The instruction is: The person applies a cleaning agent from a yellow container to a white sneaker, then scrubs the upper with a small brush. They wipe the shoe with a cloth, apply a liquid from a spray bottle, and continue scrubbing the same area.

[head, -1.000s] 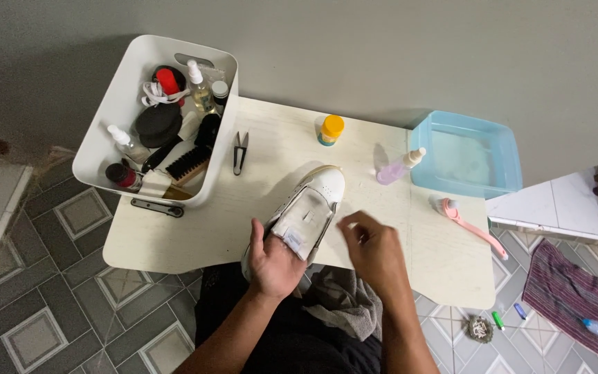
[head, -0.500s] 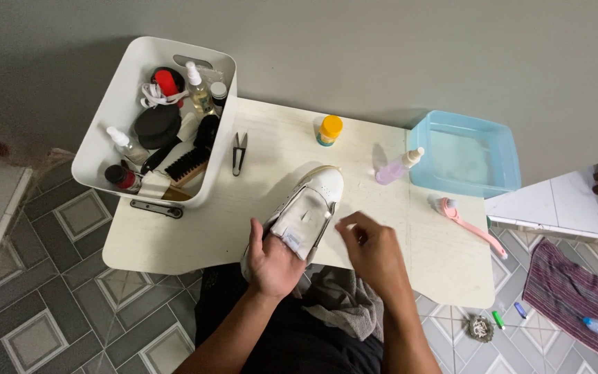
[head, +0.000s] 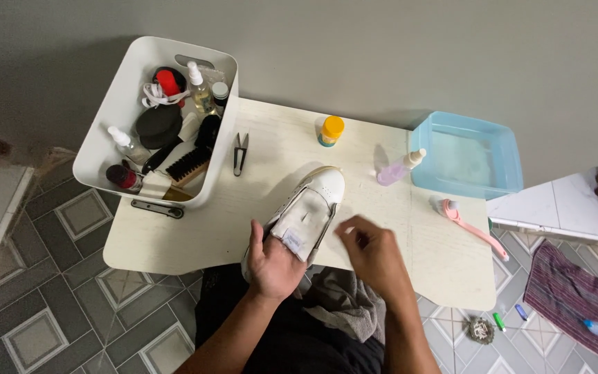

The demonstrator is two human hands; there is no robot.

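The left hand (head: pixel 276 262) clasps the shoe (head: pixel 306 215) at its heel, toe pointing away up-right, while the right hand (head: pixel 374 255), fingers pinched, hovers just right of it.

Views: only one, the head camera
Position: above the tabletop (head: pixel 174 242), on the person's head, at the near edge
Direction: looks steeply down and a little forward, towards the grey wall (head: pixel 382 55) behind the tabletop
Distance: near; the hands and forearms fill the lower middle of the frame
Coverage: the whole tabletop, with tiled floor (head: pixel 36 291) on the left and right
Shared part: nothing, there is no second view to compare
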